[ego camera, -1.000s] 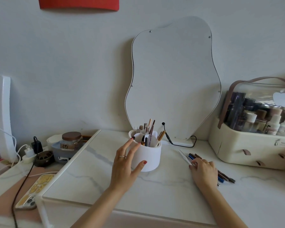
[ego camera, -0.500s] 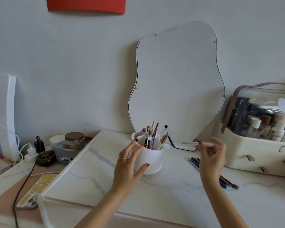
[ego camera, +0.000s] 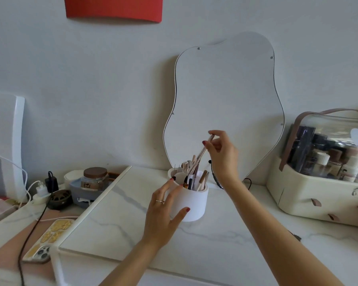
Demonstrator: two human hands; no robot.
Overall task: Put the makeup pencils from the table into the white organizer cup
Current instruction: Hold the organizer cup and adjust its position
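Observation:
The white organizer cup (ego camera: 194, 203) stands mid-table on the marble top, with several pencils and brushes upright in it. My left hand (ego camera: 163, 211) rests against the cup's left side, fingers spread around it. My right hand (ego camera: 221, 153) hovers above the cup and pinches a pale makeup pencil (ego camera: 204, 151) near its top end. That pencil slants down-left, its lower tip among the ones in the cup. My right forearm hides the remaining pencils on the table, apart from a dark tip (ego camera: 296, 236) showing at its right edge.
A wavy mirror (ego camera: 225, 100) leans on the wall behind the cup, with a black cable at its foot. A cream cosmetics case (ego camera: 318, 195) full of bottles stands at the right. At the left are a jar (ego camera: 95, 178), chargers, cables and a phone (ego camera: 48, 242).
My right hand picked a pale pencil off the table at the right, lifted it and carried it left over the cup. My left hand stayed on the cup.

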